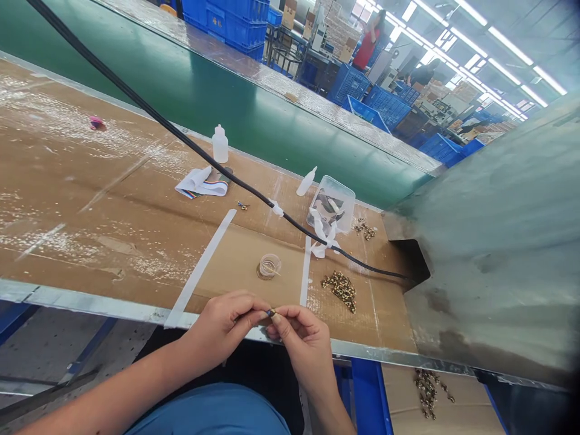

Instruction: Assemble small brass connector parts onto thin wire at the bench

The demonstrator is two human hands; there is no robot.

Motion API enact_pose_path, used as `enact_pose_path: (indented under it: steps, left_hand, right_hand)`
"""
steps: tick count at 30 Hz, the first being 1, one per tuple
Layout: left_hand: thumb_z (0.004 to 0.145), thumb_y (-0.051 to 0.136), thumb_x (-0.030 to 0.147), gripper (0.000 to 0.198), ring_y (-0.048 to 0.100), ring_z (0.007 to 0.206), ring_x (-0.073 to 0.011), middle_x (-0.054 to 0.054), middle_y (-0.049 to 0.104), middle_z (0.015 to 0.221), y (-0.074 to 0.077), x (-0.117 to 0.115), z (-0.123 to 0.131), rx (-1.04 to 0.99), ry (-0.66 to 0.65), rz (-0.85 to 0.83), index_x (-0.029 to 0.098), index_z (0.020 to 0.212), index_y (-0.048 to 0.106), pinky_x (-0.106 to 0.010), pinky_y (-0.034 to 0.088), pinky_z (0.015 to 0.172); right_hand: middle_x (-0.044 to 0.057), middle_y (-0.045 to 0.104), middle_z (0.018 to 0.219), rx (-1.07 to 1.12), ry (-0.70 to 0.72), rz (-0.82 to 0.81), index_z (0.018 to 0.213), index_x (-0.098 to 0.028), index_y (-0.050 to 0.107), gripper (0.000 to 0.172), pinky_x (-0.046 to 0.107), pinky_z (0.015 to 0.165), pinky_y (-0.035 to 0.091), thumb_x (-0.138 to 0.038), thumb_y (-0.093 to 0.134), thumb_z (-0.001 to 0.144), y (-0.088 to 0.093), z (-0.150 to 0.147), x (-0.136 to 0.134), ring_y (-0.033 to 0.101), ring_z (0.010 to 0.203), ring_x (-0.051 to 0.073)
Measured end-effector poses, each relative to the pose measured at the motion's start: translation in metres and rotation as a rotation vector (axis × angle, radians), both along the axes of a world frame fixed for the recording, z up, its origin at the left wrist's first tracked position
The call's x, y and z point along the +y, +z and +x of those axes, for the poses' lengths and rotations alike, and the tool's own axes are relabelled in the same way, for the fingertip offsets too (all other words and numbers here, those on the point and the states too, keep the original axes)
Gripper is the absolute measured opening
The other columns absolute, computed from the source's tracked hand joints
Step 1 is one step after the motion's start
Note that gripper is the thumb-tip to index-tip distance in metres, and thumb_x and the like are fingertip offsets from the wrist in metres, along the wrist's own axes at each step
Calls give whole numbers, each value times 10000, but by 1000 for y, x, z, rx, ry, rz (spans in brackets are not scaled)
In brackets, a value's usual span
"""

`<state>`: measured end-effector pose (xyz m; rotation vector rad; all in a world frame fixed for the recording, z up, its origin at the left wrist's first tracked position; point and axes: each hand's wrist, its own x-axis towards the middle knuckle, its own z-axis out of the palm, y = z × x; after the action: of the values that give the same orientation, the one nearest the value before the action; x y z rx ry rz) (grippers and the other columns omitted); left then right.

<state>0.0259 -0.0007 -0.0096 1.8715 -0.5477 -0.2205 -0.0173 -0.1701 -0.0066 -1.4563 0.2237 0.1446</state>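
Over the front edge of the cardboard-covered bench (254, 241), my left hand (229, 320) and my right hand (303, 332) meet fingertip to fingertip. Between them is a tiny dark piece (270, 312) with a bluish and a brassy part, pinched by both hands. Its exact kind is too small to make out. Just beyond the fingers stands a small clear cup (270, 266) with a thin stick in it. To the right of my hands lies a pile of small brass-coloured parts (341, 291).
A black cable (181, 136) crosses above the bench. Farther back are a clear plastic box (347, 205), two white squeeze bottles (220, 145), a striped ribbon (203, 183) and more small parts (365, 229). A metal housing (489, 241) stands right; a green conveyor belt (272, 118) runs behind.
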Motion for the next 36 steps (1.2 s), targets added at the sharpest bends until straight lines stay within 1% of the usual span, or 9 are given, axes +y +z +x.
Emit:
enact_pose_path:
  steps: [3, 6, 8, 12, 21, 26, 30, 33, 36]
  left_hand:
    - [875, 495, 263, 200, 584, 675, -133, -13, 644, 718, 9, 0, 4, 217, -21, 14, 170, 875, 672, -211, 447, 621]
    - [858, 498, 326, 248, 555, 619, -137, -18, 617, 673, 17, 0, 6, 479, -75, -30, 136, 876, 657, -215, 440, 551]
    - [848, 507, 350, 269, 543, 616, -137, -20, 611, 674, 20, -1, 6, 549, -81, -56, 122, 876, 647, -216, 437, 542]
    - [841, 518, 346, 262, 536, 614, -130, -22, 620, 681, 22, -3, 5, 524, -54, -51, 120, 851, 650, -211, 430, 544]
    - [860, 489, 301, 241, 567, 651, -140, -30, 651, 708, 15, -4, 1, 266, -20, 61, 147, 787, 660, -211, 452, 585]
    - [866, 477, 269, 225, 581, 662, -141, -27, 657, 715, 13, -4, -2, 203, -28, 68, 160, 785, 657, -205, 455, 581]
    - [855, 497, 264, 210, 590, 653, -142, -31, 661, 717, 12, -4, -2, 220, -4, 48, 156, 791, 666, -209, 468, 576]
    - [852, 506, 277, 221, 580, 591, -131, -35, 663, 720, 11, -2, -1, 294, 13, 8, 144, 870, 680, -218, 479, 558]
    - [856, 514, 284, 242, 596, 637, -137, -42, 681, 775, 10, 0, 1, 365, -21, -59, 151, 951, 692, -230, 503, 607]
  right_hand:
    - [29, 671, 747, -2, -18, 9, 868, -157, 688, 201, 220, 627, 529, -345, 704, 800, 2, -1, 0, 627, 636, 117]
    - [29, 661, 718, -12, -20, -10, 864, -155, 687, 220, 224, 615, 532, -370, 671, 825, 4, -1, 1, 624, 628, 122]
    - [30, 654, 695, -14, -20, -26, 849, -148, 683, 236, 226, 605, 530, -382, 655, 835, 4, -1, 1, 620, 617, 124]
    - [32, 649, 696, -4, -34, -38, 819, -140, 669, 236, 232, 595, 526, -375, 679, 812, 5, 0, 3, 619, 606, 128]
    - [31, 647, 651, 0, 16, -70, 780, -132, 667, 214, 226, 584, 491, -343, 683, 807, 3, 1, -1, 614, 606, 134]
    - [41, 648, 682, 2, 20, -79, 774, -128, 669, 217, 241, 593, 502, -342, 687, 802, 3, 2, -1, 619, 624, 144]
    - [33, 643, 673, 7, 25, -56, 773, -135, 666, 202, 232, 595, 501, -333, 686, 806, 3, 2, 0, 619, 624, 139]
    - [33, 651, 703, -10, 13, -41, 795, -146, 670, 170, 239, 606, 507, -314, 679, 814, 3, 2, 0, 625, 628, 140]
    - [44, 659, 759, -125, -7, -136, 831, -168, 696, 101, 257, 634, 509, -264, 664, 829, 3, -1, -1, 631, 677, 155]
